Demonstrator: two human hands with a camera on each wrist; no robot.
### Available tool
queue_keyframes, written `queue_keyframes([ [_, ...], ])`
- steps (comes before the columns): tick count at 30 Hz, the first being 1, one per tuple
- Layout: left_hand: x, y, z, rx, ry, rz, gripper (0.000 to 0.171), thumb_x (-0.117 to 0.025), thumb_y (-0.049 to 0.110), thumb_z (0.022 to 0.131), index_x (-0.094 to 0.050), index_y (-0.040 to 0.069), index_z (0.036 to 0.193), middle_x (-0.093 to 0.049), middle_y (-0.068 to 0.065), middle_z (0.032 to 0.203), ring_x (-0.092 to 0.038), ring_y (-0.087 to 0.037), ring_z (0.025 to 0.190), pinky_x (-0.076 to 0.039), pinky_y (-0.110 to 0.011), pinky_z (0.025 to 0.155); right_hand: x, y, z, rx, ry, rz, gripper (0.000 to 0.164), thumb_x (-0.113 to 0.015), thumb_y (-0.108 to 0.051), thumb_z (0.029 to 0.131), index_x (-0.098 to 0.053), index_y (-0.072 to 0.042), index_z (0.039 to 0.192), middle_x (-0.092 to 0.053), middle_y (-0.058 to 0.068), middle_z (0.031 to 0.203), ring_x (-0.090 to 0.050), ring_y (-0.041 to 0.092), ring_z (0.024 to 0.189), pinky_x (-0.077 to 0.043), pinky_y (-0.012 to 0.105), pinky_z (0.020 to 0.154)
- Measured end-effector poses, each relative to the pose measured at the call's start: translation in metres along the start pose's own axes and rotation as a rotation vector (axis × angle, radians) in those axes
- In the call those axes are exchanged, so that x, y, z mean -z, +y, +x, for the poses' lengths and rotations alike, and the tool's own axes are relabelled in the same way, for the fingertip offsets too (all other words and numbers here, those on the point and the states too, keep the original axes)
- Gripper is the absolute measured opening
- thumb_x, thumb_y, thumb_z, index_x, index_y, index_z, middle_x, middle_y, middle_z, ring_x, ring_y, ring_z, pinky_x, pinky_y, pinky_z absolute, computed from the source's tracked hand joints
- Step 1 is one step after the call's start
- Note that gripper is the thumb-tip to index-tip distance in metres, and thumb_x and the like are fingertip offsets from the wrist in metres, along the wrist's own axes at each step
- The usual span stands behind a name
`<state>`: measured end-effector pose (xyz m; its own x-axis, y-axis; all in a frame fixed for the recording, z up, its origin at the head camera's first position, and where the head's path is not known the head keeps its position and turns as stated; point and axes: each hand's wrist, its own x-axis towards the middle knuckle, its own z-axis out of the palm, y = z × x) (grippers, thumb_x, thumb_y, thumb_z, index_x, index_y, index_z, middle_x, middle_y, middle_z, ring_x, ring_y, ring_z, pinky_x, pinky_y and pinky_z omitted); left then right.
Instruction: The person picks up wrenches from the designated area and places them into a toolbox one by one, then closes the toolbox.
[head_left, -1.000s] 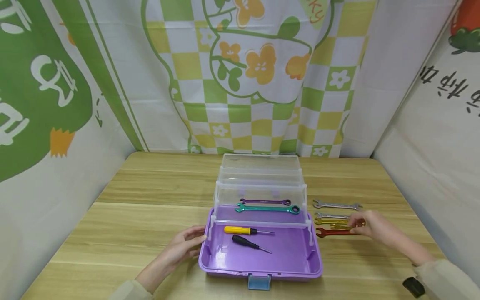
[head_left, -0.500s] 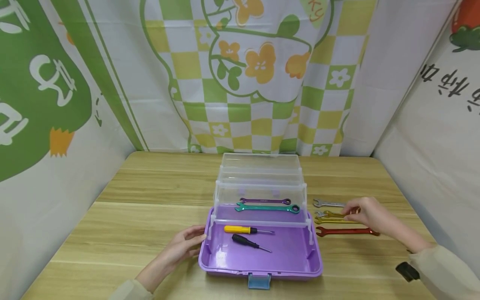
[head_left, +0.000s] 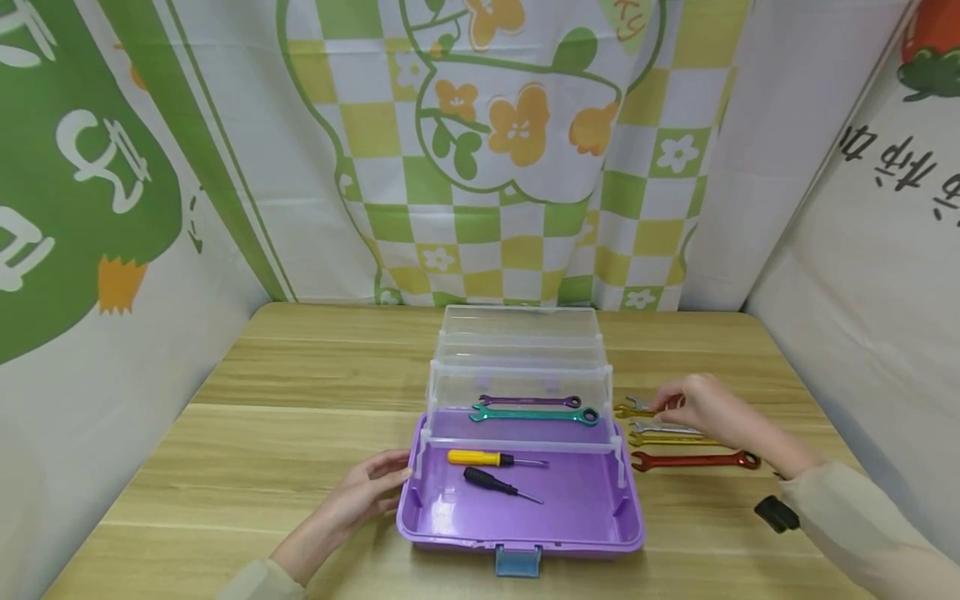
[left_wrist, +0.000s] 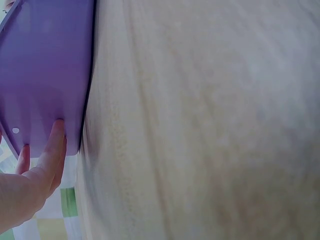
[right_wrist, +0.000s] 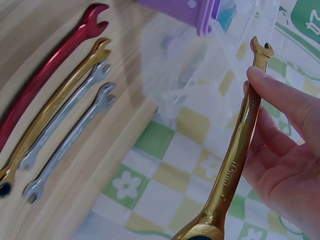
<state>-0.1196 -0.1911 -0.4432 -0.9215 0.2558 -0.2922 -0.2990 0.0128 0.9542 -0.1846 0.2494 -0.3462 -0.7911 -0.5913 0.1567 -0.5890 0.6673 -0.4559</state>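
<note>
My right hand [head_left: 701,408] pinches a gold combination wrench [right_wrist: 232,160] between thumb and fingers, lifted over the other wrenches. Its open end points toward the toolbox [head_left: 517,529], a purple box with clear trays unfolded at the back. My left hand [head_left: 367,492] rests against the box's left side; in the left wrist view its extended fingers [left_wrist: 52,145] touch the purple wall. Inside the box lie a yellow screwdriver [head_left: 474,458] and a black screwdriver [head_left: 487,481]. A purple wrench [head_left: 528,402] and a teal wrench [head_left: 532,415] lie in the lowest clear tray.
Right of the box, a red wrench [head_left: 693,461], another gold wrench [right_wrist: 55,100] and two silver wrenches, one in front [right_wrist: 65,115] and one behind [right_wrist: 70,145], lie on the wooden table [head_left: 300,350]. A blue latch [head_left: 517,562] sticks out at the box's front.
My right hand has lifted the gold wrench away from beside the red one and carried it back and left, toward the trays. My left hand has stayed at the box.
</note>
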Motion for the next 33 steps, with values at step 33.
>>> queue_keyframes([
  [33, 0.000, 0.000, 0.000, -0.004, -0.004, -0.011, 0.061, -0.057, 0.017, 0.084, -0.028, -0.011, 0.129, -0.038, -0.027, 0.128, -0.052, -0.020, 0.102, -0.046, -0.039, 0.089, -0.031, -0.045, 0.080, 0.066, -0.106, 0.107, 0.003, -0.068, -0.002, 0.073, -0.066, -0.003, 0.074, -0.065, 0.002, 0.070, -0.057, 0.008, 0.061, -0.049, 0.017, 0.054],
])
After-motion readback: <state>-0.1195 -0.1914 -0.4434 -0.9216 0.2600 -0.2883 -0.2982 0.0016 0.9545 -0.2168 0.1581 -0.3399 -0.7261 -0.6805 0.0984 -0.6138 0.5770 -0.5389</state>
